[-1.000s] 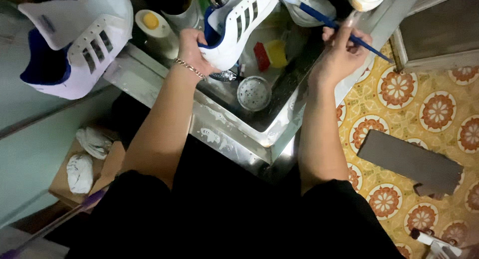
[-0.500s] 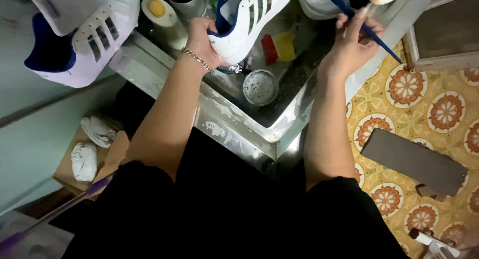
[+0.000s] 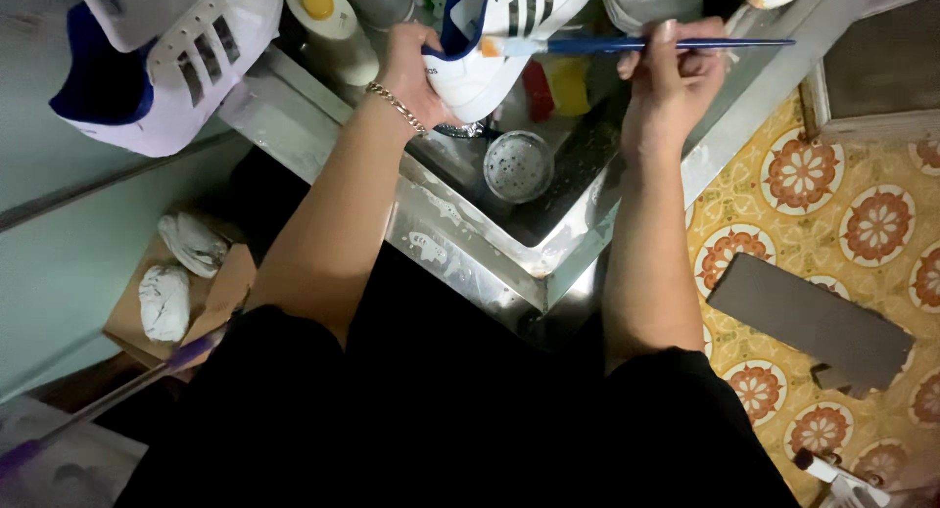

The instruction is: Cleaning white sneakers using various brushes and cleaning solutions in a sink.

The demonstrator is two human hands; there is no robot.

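1. Steel sink [image 3: 548, 258] sits below both hands; patterned floor tiles [image 3: 871, 224] right of it.
2. Left hand [image 3: 416, 68] clamped on heel of white sneaker [image 3: 499, 33], held over the sink.
3. Right hand [image 3: 676, 72] fingers pinched together on blue paintbrush [image 3: 636, 46]; bristle tip touches the sneaker's side, just right of left hand.
4. Second sneaker [image 3: 162, 63] well left of left hand, on the bench [image 3: 59, 175].

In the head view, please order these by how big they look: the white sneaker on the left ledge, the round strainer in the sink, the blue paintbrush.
1. White sneaker, clearly largest.
2. Blue paintbrush, long but very thin.
3. Round strainer, smallest across.
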